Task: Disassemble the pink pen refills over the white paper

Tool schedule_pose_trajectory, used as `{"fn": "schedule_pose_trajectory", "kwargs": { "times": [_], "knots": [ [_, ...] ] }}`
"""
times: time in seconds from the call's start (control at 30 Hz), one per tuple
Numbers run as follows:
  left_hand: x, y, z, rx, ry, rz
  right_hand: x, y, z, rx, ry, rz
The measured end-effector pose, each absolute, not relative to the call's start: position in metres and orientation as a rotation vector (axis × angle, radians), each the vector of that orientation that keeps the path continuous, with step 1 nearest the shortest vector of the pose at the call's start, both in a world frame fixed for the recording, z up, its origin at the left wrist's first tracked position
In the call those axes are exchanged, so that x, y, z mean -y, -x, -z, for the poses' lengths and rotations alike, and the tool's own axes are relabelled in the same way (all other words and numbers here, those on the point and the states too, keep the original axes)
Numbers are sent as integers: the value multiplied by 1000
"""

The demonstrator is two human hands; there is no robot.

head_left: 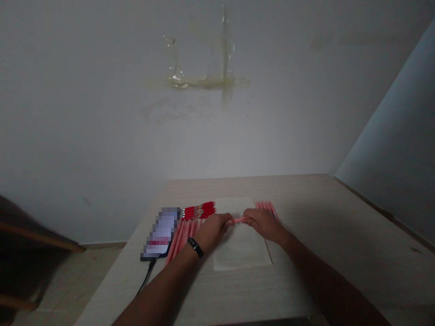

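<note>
A slim pink pen [239,220] is held level between my two hands, over a pale sheet of paper [238,256]. My left hand [217,226], with a black band on the wrist, pinches one end of it. The other end sits in the closed fingers of my right hand [263,223]. Left of my left hand lies a row of pink pen barrels [180,237], partly covered by the forearm. Several red pens [200,211] with printed middles lie behind them. Just beyond my right hand is a group of pink pens [265,205], partly hidden by it.
A phone-like device [161,235] with a blurred screen lies at the table's left, its black cable [147,276] running to the front. The pale wooden table [306,194] meets a wall [288,136] with tape on it. Dark furniture [27,253] stands at the lower left.
</note>
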State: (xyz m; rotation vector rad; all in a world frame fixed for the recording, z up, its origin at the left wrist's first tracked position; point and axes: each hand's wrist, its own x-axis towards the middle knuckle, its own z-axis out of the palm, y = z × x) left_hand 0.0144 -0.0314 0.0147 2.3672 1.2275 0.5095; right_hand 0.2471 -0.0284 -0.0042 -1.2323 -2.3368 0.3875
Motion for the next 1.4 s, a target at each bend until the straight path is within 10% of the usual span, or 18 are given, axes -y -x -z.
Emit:
{"fn": "schedule_pose_trajectory", "kwargs": {
  "times": [1.4],
  "knots": [
    [27,-14,-10,-1248,-2358,-677,27,-250,-1,2318,1229,-344]
  ]
}}
